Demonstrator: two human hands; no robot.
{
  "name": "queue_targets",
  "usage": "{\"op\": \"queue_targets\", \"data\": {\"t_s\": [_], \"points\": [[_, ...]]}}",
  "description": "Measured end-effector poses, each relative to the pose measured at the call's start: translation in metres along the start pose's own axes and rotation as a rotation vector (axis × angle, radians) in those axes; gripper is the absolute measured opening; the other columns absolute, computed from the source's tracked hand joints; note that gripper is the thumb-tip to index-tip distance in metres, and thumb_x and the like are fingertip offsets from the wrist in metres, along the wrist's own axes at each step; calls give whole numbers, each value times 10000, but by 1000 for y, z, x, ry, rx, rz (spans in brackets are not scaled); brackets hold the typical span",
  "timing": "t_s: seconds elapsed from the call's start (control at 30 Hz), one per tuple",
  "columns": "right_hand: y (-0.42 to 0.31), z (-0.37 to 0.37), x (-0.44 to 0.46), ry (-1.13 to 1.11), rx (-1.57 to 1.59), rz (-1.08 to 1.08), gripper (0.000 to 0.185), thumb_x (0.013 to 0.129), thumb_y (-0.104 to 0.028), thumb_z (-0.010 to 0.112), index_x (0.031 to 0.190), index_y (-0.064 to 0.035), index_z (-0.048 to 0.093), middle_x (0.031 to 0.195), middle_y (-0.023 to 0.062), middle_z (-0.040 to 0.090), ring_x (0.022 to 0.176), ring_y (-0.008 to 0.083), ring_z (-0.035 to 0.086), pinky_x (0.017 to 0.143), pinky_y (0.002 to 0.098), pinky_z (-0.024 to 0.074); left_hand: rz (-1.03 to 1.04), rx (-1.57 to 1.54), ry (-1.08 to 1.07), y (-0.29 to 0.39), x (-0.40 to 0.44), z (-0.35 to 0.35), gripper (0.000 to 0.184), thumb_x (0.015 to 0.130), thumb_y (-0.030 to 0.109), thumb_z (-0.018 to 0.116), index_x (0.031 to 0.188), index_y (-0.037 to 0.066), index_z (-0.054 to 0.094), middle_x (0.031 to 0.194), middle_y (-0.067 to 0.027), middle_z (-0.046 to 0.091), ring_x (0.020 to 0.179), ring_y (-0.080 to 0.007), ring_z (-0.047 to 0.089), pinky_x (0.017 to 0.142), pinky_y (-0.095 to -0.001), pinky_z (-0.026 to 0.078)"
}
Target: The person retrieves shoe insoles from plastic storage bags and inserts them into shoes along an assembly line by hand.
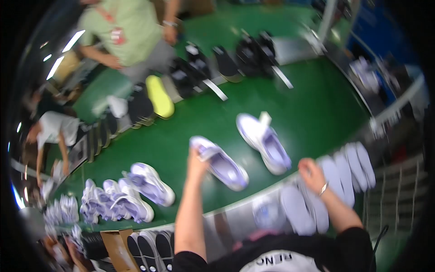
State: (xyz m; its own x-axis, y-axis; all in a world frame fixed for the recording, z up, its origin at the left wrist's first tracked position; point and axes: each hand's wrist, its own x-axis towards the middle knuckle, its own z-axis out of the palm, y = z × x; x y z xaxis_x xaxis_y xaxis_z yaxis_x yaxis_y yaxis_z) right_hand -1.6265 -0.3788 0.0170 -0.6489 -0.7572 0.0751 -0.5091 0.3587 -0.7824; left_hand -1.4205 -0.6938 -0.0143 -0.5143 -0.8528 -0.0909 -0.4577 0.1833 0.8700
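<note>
Beside dark footwear (pixel 148 250), cardboard box (pixel 114 248); left fingers (pixel 195 156) clamped on shoe (pixel 225 170), right fingers (pixel 308 166) curled, closure unclear.

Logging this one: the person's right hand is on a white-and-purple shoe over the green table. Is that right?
Wrong hand: the head view shows the left hand on the white-and-purple shoe over the green table.

A white-and-lavender sneaker (pixel 223 167), its forefoot in the left hand (pixel 196 162), faces opening-up over the green desk (pixel 317 104), toe between ten and eleven o'clock. At its two o'clock, a matching sneaker (pixel 265 144) points toward eleven, pale tab upright. At that one's four o'clock, flat grey insoles (pixel 333 174) lie side by side.
</note>
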Motion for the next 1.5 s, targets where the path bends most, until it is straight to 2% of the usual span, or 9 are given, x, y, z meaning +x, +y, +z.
{"op": "queue_targets", "data": {"t_s": [0.13,0.2,0.33,0.53,0.83,0.93,1.0,1.27,1.5], "points": [[37,-52,-69,160,-358,185,212,739,-134,544,918,-23,513,891,140,547,839,299,515,740,357,415,583,540,638,76,-28,2,499,613,78,565,1092,-1,448,1065,-172,484,990,-310,460,877,-371,330],[46,-53,-87,145,-432,229,256,725,-155,563,936,-23,505,914,143,540,864,307,501,761,365,408,780,300,377,103,-25,27,499,640,112,606,1096,-10,445,1088,-169,474,1000,-295,458,871,-368,342],[31,-31,-110,-14,-752,406,570,631,-269,660,1078,-13,416,1155,211,401,1057,351,384,863,402,351,412,280,-37,123,-16,108,824,580,321,711,1199,-47,309,1173,-235,388,1104,-338,357,931,-385,288],[29,-22,-141,-113,-851,601,654,579,-280,687,1111,-31,398,1096,179,421,1018,344,390,832,462,321,359,291,-115,94,8,154,278,758,216,541,919,6,454,793,-184,556,756,-341,540,651,-422,437],[42,-55,-152,-94,-758,533,516,579,-248,672,1011,-50,472,966,140,478,933,297,444,795,406,348,193,53,-5,55,-13,131,255,771,266,535,829,17,535,682,-167,567,641,-302,563,584,-360,431],[17,-76,-121,-55,-480,324,328,632,-209,635,881,-26,528,844,112,531,803,239,521,703,341,414,58,-75,-28,30,6,140,263,777,250,544,843,-4,557,698,-98,588,624,-171,550,570,-302,426],[-2,-84,-90,-213,465,717,180,695,-166,584,758,-4,539,702,74,550,640,164,554,575,273,440,-103,-194,-81,26,8,140,272,778,255,546,833,-11,559,708,-71,581,629,-138,527,568,-284,417],[-39,0,75,-749,334,560,226,675,-206,571,693,15,609,559,96,543,475,159,546,440,269,447,-235,-537,-261,14,11,134,262,819,266,507,871,17,571,740,-14,575,659,-101,504,603,-240,403],[-20,105,96,-625,-844,-278,262,642,-227,567,809,-33,621,891,176,556,761,305,574,670,386,458,-64,-139,-36,27,2,132,298,794,279,497,881,-2,548,788,-212,577,750,-360,548,663,-389,424]]}}
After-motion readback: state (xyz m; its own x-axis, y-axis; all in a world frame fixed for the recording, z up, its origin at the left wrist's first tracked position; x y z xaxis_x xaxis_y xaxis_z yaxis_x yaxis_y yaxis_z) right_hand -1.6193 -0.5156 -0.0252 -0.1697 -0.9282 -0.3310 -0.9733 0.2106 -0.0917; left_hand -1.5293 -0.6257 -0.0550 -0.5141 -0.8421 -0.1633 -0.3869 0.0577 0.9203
